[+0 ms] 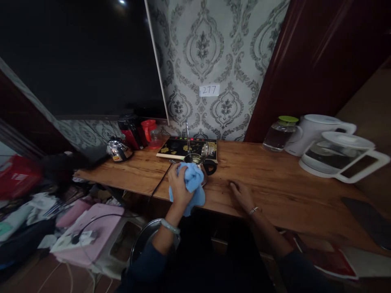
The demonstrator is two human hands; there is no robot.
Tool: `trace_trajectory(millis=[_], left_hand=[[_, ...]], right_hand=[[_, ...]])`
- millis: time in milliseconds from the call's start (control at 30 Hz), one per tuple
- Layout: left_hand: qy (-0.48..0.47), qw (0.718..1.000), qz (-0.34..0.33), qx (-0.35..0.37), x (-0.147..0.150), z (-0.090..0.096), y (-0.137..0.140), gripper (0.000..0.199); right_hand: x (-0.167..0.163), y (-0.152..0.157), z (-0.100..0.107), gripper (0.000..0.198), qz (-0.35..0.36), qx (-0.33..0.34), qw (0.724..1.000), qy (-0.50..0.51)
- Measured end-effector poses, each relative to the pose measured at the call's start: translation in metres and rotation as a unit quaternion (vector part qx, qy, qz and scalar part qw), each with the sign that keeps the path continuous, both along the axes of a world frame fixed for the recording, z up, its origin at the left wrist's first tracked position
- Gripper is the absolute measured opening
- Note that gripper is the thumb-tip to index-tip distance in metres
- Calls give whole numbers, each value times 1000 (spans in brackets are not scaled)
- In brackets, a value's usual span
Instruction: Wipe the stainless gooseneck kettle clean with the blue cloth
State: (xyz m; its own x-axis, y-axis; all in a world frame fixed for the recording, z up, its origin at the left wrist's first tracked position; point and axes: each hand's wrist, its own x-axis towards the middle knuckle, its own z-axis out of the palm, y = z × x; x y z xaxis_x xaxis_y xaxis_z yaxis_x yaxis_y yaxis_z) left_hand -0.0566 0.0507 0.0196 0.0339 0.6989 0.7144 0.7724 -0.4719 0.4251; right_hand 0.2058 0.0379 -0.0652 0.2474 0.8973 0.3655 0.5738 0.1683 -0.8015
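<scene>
Two hands noted: left hand (179, 185) clamped on blue cloth (193, 184) against kettle (203, 165); right hand (242, 194) laid flat, fingers spread, on table (275, 179).

I see everything through one camera worn on the head, looking forward and down from above the near edge of the wooden table (275, 179). It faces the patterned wall (210, 53) behind the table, close enough that the left hand (180, 185) and right hand (242, 195) sit low in the middle. No second view overlaps it.
</scene>
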Motion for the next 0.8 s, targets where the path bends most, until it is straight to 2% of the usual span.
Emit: trace_trajectory(millis=[200,333,433,533,633,700,800], left_hand=[[113,993,-21,-25,19,-22,-8,50],[160,981,-100,-40,18,-30,-17,44],[143,981,-126,-21,17,-22,-23,40],[123,987,-101,12,21,-3,-21,38],[149,984,-92,13,27,10,-10,43],[175,979,-102,4,31,7,-3,46],[195,972,-132,3,32,-11,1,45]], right_hand=[[-1,-2,-18,35,-3,-14,1000,-12],[-3,-3,-16,36,1,-14,1000,-25],[-3,-3,-16,35,7,-6,999,-32],[-3,-2,-19,35,11,-5,1000,-22],[-3,-2,-21,35,15,-3,1000,-16],[-3,-3,-21,35,13,3,1000,-18],[-3,-4,-18,35,16,0,1000,-17]])
